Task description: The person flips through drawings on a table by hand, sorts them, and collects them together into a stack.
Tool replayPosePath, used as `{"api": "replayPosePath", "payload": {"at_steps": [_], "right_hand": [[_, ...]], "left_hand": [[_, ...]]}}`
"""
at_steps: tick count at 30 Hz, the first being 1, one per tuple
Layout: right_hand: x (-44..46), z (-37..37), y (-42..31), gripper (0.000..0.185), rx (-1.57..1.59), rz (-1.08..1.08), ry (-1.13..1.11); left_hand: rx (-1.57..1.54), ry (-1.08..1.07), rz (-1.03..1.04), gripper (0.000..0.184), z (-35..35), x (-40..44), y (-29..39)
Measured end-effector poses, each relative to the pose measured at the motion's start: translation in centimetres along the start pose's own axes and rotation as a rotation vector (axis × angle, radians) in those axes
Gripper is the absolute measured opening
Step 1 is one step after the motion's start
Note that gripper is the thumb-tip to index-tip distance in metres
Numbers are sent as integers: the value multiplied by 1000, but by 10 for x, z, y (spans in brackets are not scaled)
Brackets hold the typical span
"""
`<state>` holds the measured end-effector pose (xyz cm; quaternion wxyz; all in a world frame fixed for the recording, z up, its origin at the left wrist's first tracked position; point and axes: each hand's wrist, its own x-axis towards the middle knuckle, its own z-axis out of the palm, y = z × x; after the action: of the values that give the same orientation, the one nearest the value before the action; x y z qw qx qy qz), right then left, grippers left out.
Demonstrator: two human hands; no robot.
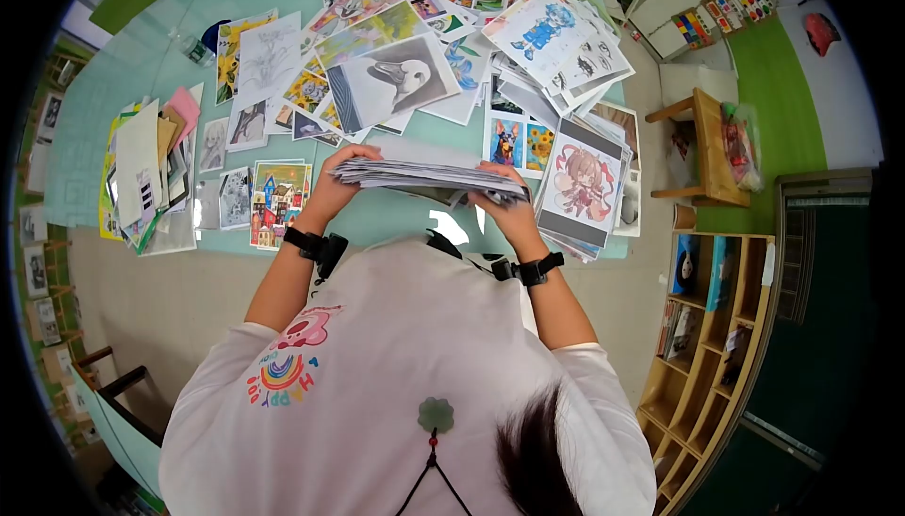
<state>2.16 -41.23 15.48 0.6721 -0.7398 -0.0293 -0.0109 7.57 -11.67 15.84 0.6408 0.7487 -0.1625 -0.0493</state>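
Between my two hands is a thick stack of paper sheets (424,175), held level at the table's near edge with its layered edges facing me. My left hand (347,175) grips the stack's left end, fingers on top. At the right end my right hand (502,197) is closed on the sheets, some of its fingers hidden. Just beyond lies a drawing of a bird's head (401,82) on a heap of prints. To the right is a chibi figure print (583,181), and to the left a picture of colourful houses (280,200).
A pile of papers and folders (151,172) lies on the left of the glass-topped table (222,153). A clear bottle (195,49) is farther back. A wooden stool (702,148) and a shelf unit (702,356) stand on the right, a chair (118,422) at lower left.
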Motion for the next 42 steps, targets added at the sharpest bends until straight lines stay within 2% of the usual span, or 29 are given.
{"api": "replayPosePath", "payload": {"at_steps": [3, 4, 7, 8, 9, 10, 13, 15, 16, 19, 20, 23, 27, 29, 32, 35, 37, 38, 41, 42], "right_hand": [[8, 3, -1, 36, 120, 166, 99], [9, 1, -13, 40, 39, 122, 74], [5, 0, -47, 52, 59, -75, 16], [6, -4, -45, 69, 119, -16, -76], [6, -1, -44, 72, 202, -13, -81], [3, 4, -43, 75, 283, -8, -86], [5, 9, -24, 75, 414, 15, -117], [9, 11, -16, 69, 572, 96, -65], [11, 9, -18, 63, 488, 142, -22], [8, 7, -37, 60, 0, 6, -2], [6, 8, -40, 63, -31, 28, 2], [1, 9, -50, 66, -100, -140, 14], [7, 7, -58, 76, -705, -369, 77], [8, 6, -58, 76, -730, -346, 71], [12, 3, -55, 78, -787, -335, 74], [14, -6, -44, 77, -893, -351, 116], [15, -10, -50, 76, -963, -351, 153], [13, -11, -56, 75, -959, -429, 272], [3, 6, -114, 76, -876, -704, 296], [2, 13, -125, 76, -913, -709, 96]], "left_hand": [[110, 19, -59, 24, -3, 4, 0], [96, 41, -42, 25, -5, 7, 6], [68, 94, -34, 29, -9, 1, 37], [68, 104, -39, 32, -7, 2, 51], [68, 113, -41, 35, -5, 3, 58], [64, 128, -15, 42, -3, 4, 37], [-7, 170, -212, 39, 1, -1, 9], [100, 130, -210, 25, -3, -2, 5], [101, 119, -200, 22, -3, -2, 4], [69, 101, -175, 19, -3, -2, 8], [51, 98, -171, 18, -2, -5, 9], [59, 145, -123, 20, 1, -8, 6], [107, 167, -112, 21, 4, -10, 9], [119, 166, -96, 21, 4, -10, 6], [-54, 178, -184, 21, 9, -12, 10], [116, 205, -106, 21, 11, -13, 10], [81, 244, -118, 21, 16, -11, 17], [64, 267, -124, 21, 17, -11, 21], [100, 256, -117, 23, 18, -13, 27], [120, 232, -109, 23, 20, -13, 31]]}}
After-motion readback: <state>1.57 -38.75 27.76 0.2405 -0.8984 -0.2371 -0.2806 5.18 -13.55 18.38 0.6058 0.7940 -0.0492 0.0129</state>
